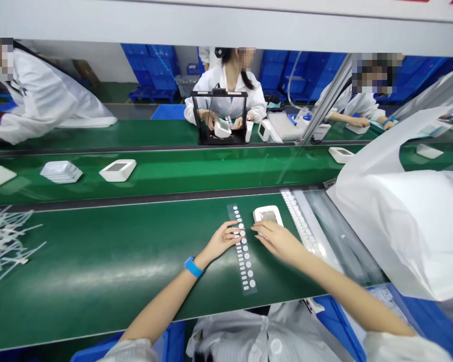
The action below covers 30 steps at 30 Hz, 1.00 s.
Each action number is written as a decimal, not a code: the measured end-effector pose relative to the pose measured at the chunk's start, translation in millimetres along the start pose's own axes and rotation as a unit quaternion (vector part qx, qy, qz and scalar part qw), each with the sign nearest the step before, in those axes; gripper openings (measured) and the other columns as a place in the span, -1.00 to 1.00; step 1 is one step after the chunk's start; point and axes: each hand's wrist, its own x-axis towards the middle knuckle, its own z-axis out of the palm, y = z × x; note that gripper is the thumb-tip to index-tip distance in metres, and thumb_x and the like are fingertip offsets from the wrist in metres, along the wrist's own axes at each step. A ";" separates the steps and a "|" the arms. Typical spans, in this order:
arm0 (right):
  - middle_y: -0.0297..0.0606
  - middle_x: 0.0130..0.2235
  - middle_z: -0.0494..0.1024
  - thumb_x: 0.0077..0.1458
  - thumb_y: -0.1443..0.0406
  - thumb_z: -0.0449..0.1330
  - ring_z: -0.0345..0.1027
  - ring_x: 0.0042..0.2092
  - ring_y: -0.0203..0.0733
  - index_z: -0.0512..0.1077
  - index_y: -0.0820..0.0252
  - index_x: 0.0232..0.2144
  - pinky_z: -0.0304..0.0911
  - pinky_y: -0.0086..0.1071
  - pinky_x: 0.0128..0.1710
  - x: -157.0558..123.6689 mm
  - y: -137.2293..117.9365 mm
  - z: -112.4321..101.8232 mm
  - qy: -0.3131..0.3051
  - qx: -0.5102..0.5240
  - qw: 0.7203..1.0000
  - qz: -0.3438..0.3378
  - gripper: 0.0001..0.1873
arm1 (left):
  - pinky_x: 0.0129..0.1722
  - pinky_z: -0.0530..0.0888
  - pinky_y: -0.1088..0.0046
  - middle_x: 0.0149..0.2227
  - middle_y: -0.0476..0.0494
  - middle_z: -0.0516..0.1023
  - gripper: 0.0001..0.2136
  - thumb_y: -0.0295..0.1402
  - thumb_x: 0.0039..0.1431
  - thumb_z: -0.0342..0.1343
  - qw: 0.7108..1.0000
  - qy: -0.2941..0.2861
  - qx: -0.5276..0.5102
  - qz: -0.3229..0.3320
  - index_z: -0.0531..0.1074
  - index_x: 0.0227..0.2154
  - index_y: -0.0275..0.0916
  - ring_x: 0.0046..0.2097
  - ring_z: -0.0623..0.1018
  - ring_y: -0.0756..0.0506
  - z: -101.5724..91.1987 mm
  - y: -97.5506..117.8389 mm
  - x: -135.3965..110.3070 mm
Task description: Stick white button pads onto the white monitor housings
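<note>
A clear strip of small white round stickers (243, 251) lies on the green work surface (98, 261) in front of me. My left hand (223, 238), with a blue wristband, rests its fingertips on the upper part of the strip, fingers stretched out. My right hand (276, 238) lies just right of the strip, fingers extended toward it, partly over a white square device with a grey screen (268, 214). A second sticker strip (299, 221) lies to the right of the device.
A heap of white cable ties (3, 239) sits at the left. White devices (118, 170) and a stack of white trays (61, 172) ride the green conveyor (196, 168) beyond. Large white plastic bags (411, 221) hang at right. Across the line, people in white coats work; one sits behind a black frame fixture (219, 118).
</note>
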 end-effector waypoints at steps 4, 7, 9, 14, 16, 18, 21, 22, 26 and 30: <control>-0.07 -0.06 0.44 0.25 0.33 0.04 0.38 0.00 -0.07 0.45 0.16 -0.17 0.35 -0.16 0.01 5.8 -16.0 57.7 0.175 0.131 0.970 0.103 -0.80 | -0.03 0.49 0.27 -0.24 -0.15 0.63 -0.51 -0.32 -0.03 0.34 0.999 0.024 0.029 -0.003 0.34 -0.02 -0.23 -0.14 0.63 -0.15 7.6 -1.3 -1.9; -0.11 -0.11 0.46 0.23 0.33 0.07 0.40 -0.04 -0.08 0.47 0.12 -0.25 0.36 -0.16 -0.01 13.0 -16.9 84.7 0.225 0.202 0.944 0.133 -0.83 | -0.04 0.50 0.26 -0.26 -0.15 0.65 -0.53 -0.30 -0.02 0.32 0.998 0.044 0.045 0.002 0.36 -0.03 -0.25 -0.17 0.64 -0.15 13.0 -3.4 -4.6; -0.14 -0.14 0.48 0.23 0.33 0.08 0.41 -0.06 -0.09 0.48 0.10 -0.28 0.37 -0.17 -0.03 15.7 -17.5 89.9 0.225 0.232 0.937 0.134 -0.84 | -0.05 0.50 0.25 -0.28 -0.14 0.66 -0.53 -0.29 -0.02 0.32 0.997 0.060 0.049 0.008 0.36 -0.04 -0.25 -0.19 0.64 -0.16 14.5 -5.6 -5.5; -0.17 -0.15 0.48 0.21 0.33 0.09 0.41 -0.07 -0.10 0.46 0.09 -0.30 0.36 -0.17 -0.04 17.6 -21.3 89.7 0.236 0.256 0.927 0.141 -0.86 | -0.05 0.51 0.24 -0.28 -0.15 0.66 -0.54 -0.26 -0.01 0.31 0.995 0.080 0.057 0.020 0.37 -0.05 -0.25 -0.18 0.64 -0.17 12.8 -11.6 -5.1; -0.18 -0.17 0.48 0.20 0.33 0.11 0.42 -0.08 -0.11 0.45 0.10 -0.32 0.37 -0.18 -0.05 19.2 -21.6 91.8 0.245 0.263 0.921 0.152 -0.89 | -0.05 0.51 0.24 -0.26 -0.17 0.66 -0.57 -0.26 0.01 0.30 0.994 0.082 0.068 0.024 0.38 -0.05 -0.25 -0.16 0.64 -0.18 12.4 -12.9 -5.2; -0.18 -0.19 0.47 0.19 0.33 0.12 0.42 -0.11 -0.11 0.43 0.11 -0.35 0.38 -0.19 -0.07 20.9 -22.0 94.7 0.252 0.270 0.915 0.160 -0.91 | -0.05 0.51 0.23 -0.25 -0.18 0.66 -0.58 -0.26 0.02 0.28 0.993 0.085 0.079 0.027 0.39 -0.06 -0.25 -0.15 0.64 -0.19 12.6 -12.9 -5.7; -0.18 -0.19 0.46 0.20 0.34 0.11 0.39 -0.10 -0.11 0.42 0.11 -0.34 0.36 -0.16 -0.07 20.2 -27.1 96.4 0.256 0.253 0.921 0.150 -0.90 | -0.03 0.50 0.20 -0.22 -0.22 0.66 -0.59 -0.25 0.03 0.27 0.992 0.089 0.087 0.031 0.40 -0.07 -0.26 -0.12 0.63 -0.21 12.8 -10.8 -6.1; -0.17 -0.18 0.46 0.20 0.35 0.12 0.37 -0.07 -0.09 0.42 0.11 -0.34 0.34 -0.13 -0.05 18.2 -30.4 95.3 0.256 0.238 0.926 0.141 -0.91 | -0.02 0.50 0.20 -0.20 -0.23 0.65 -0.59 -0.24 0.03 0.27 0.992 0.092 0.083 0.033 0.40 -0.06 -0.26 -0.11 0.62 -0.21 12.3 -9.7 -5.9; -0.17 -0.15 0.48 0.19 0.34 0.13 0.31 0.00 -0.05 0.42 0.10 -0.34 0.26 -0.07 0.04 0.2 -42.0 79.4 0.230 0.207 0.942 0.131 -0.92 | 0.02 0.48 0.18 -0.16 -0.25 0.64 -0.54 -0.25 0.00 0.29 0.990 0.124 0.066 0.025 0.38 -0.04 -0.28 -0.07 0.61 -0.21 7.4 -5.3 -3.6; -0.27 -0.34 0.51 0.18 0.28 0.13 0.43 -0.29 -0.18 0.39 0.11 -0.36 0.37 -0.28 -0.24 -25.5 -26.0 51.9 0.132 0.288 0.912 0.259 -0.92 | 0.03 0.48 0.18 -0.17 -0.24 0.65 -0.49 -0.24 -0.02 0.31 0.988 0.131 0.075 0.014 0.36 -0.01 -0.28 -0.07 0.61 -0.20 3.1 -4.0 -1.7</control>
